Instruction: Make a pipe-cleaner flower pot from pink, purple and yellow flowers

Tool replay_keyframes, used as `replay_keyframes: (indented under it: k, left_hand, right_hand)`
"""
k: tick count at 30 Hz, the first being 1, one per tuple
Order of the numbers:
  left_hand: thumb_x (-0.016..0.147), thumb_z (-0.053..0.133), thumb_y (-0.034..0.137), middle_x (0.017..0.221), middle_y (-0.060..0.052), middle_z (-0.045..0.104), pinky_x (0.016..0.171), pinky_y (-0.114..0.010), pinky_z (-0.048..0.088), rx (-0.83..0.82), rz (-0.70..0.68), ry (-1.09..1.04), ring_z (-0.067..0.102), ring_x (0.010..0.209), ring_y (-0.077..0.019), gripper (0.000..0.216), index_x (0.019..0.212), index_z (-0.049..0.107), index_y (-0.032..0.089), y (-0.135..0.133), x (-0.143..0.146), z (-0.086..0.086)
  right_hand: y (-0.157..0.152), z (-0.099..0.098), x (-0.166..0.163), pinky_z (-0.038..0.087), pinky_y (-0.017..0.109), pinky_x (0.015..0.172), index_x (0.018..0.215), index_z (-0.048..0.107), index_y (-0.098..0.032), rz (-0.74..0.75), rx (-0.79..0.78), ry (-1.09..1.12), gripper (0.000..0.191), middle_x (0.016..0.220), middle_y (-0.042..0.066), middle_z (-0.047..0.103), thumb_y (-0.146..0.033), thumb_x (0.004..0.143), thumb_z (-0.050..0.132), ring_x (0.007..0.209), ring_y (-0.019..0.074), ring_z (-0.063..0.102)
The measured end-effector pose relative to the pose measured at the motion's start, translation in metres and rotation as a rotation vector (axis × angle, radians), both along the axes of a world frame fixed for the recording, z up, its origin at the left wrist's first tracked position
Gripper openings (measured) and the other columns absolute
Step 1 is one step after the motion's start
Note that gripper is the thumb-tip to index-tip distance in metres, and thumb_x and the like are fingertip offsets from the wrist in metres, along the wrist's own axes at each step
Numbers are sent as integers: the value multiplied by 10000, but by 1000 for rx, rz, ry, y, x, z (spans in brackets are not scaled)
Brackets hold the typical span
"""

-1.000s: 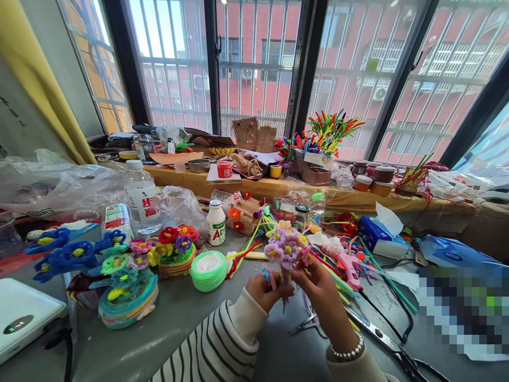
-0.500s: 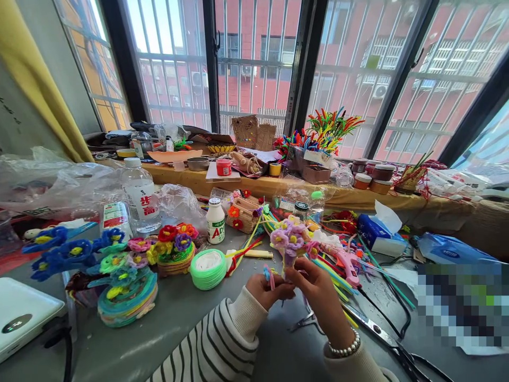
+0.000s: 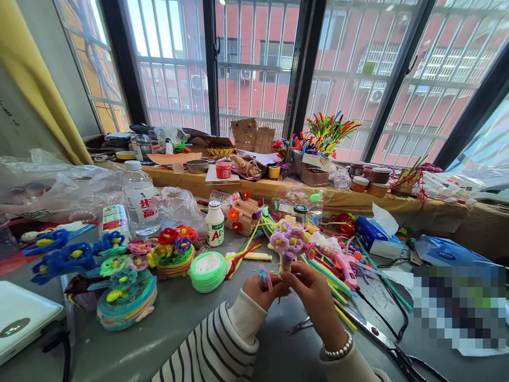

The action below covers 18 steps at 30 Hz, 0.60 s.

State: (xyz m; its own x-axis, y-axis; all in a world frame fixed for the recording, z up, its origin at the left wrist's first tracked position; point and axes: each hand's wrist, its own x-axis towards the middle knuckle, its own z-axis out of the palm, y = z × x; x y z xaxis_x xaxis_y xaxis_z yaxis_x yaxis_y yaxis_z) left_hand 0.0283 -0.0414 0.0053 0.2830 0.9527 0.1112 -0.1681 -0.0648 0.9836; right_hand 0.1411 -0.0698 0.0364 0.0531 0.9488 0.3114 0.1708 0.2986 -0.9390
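Observation:
Both my hands meet at the base of a small bouquet of lilac pipe-cleaner flowers (image 3: 287, 240), held upright over the grey table. My left hand (image 3: 262, 289) is closed, and a small pink and blue pipe-cleaner piece (image 3: 265, 277) pokes out between its fingers. My right hand (image 3: 312, 289) pinches the bouquet's lower end, with thumb and fingers drawn together. A pair of small metal pliers or snips (image 3: 299, 326), partly covered by my right hand, lies beneath it. Large scissors (image 3: 374, 331) rest to the right, beside a pink glue gun (image 3: 347, 269).
On the left are a teal coiled pot (image 3: 128, 302) with fuzzy flowers, a green coiled ring (image 3: 207, 273), a white drink bottle (image 3: 215, 224) and a water bottle (image 3: 140, 199). A blue tissue pack (image 3: 376, 239) stands at the right. The glue gun's black cable crosses the table near the scissors.
The bouquet and both hands have shifted very slightly, with the fingers still at its base. The whole view has moved a little; the things on the table stay in place.

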Motion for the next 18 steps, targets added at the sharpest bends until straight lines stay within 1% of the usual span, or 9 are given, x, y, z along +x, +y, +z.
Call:
replay_keyframes:
  k: [2, 5, 9, 12, 15, 18]
  left_hand:
    - [511, 637, 411, 554, -40, 607, 513, -228, 442, 28, 19, 12, 547, 506, -124, 309, 652, 673, 138, 0, 0, 1]
    - [521, 631, 410, 558, -45, 611, 527, -239, 451, 27, 43, 42, 560, 526, -138, 318, 671, 673, 133, 0, -1, 2]
    - [536, 614, 422, 585, -42, 616, 556, -253, 460, 27, 7, 99, 563, 562, -148, 322, 659, 666, 129, 2, -3, 0]
    - [549, 605, 421, 583, -42, 614, 571, -256, 457, 35, -3, 94, 553, 568, -144, 321, 662, 659, 126, 4, -3, -2]
    - [555, 611, 397, 610, -43, 605, 544, -237, 443, 114, 28, 108, 529, 559, -130, 300, 684, 659, 131, 6, -4, -5]
    - [549, 628, 355, 637, -52, 601, 533, -233, 436, 199, 35, 149, 527, 577, -136, 252, 672, 659, 137, 9, -6, -8]
  right_hand:
    - [-1, 2, 0, 376, 213, 527, 570, 560, -154, -11, 33, -70, 167, 617, -8, 485, -262, 695, 538, 575, 113, 460]
    - [-2, 3, -1, 375, 218, 556, 528, 557, -155, -47, 67, -133, 212, 612, -2, 484, -267, 706, 528, 595, 120, 461]
    - [-3, 1, -3, 382, 214, 552, 539, 550, -158, -88, 103, -131, 206, 637, 6, 497, -276, 706, 523, 599, 123, 469]
    - [-3, -1, -4, 393, 221, 577, 564, 579, -162, -133, 130, -160, 190, 639, 13, 512, -277, 705, 521, 620, 135, 485]
    - [-3, -3, -3, 401, 236, 607, 631, 624, -169, -191, 150, -217, 156, 656, 25, 537, -276, 697, 531, 647, 151, 500]
    - [-4, -4, -2, 406, 253, 619, 687, 645, -179, -232, 161, -270, 148, 672, 35, 557, -276, 697, 534, 658, 162, 510]
